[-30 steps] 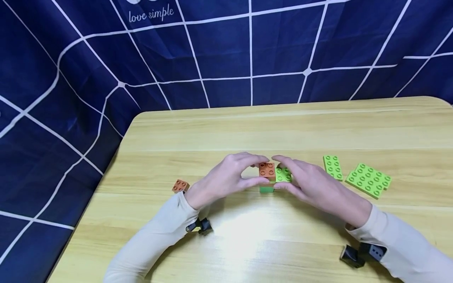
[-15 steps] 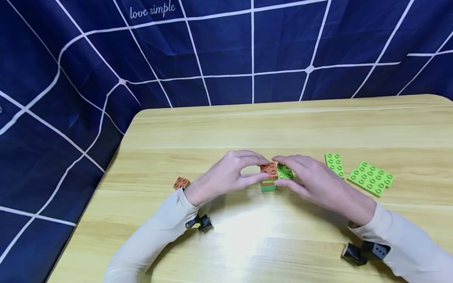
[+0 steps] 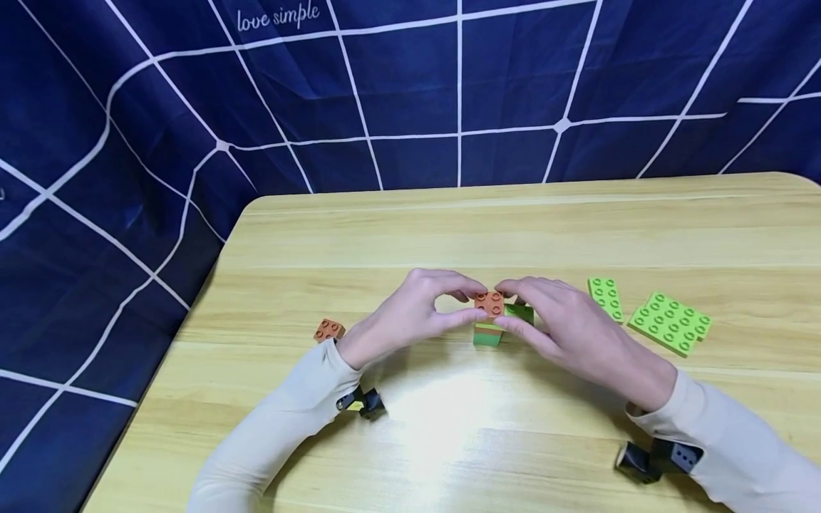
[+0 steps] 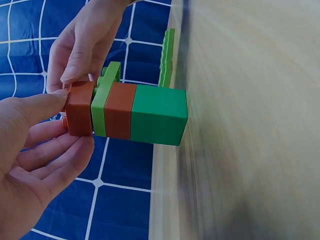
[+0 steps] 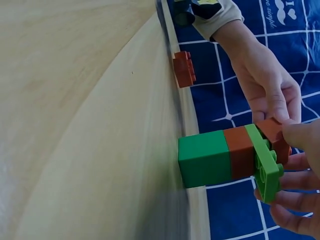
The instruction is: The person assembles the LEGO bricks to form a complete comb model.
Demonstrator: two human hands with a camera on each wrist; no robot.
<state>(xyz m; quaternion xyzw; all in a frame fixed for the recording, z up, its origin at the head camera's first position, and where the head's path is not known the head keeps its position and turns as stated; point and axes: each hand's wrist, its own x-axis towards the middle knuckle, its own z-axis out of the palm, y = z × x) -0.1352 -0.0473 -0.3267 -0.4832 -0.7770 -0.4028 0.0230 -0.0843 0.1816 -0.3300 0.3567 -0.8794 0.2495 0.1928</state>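
Note:
A small stack of toy building bricks stands on the table: a green brick point(image 3: 487, 337) at the bottom, an orange brick point(image 4: 120, 110) above it, then a lime-green plate point(image 4: 102, 107) jutting out to the right. On top sits a second orange brick point(image 3: 489, 304), slightly tilted, with a narrow gap along the plate in the wrist views. My left hand point(image 3: 428, 310) pinches this top brick between thumb and fingers from the left. From the right, my right hand point(image 3: 564, 320) pinches it too, its fingers arched over the jutting plate. The plate's far end is partly hidden by that hand.
A loose orange brick point(image 3: 329, 330) lies left of the stack, beside the left wrist. Flat lime-green plates, one narrow point(image 3: 605, 299) and a wider group point(image 3: 670, 324), lie to the right. A blue curtain point(image 3: 410, 92) hangs behind the table's far edge.
The top orange brick has shifted slightly under both hands. The jutting lime-green plate looks darker and more tilted, its studs less visible. My hands stay around the stack.

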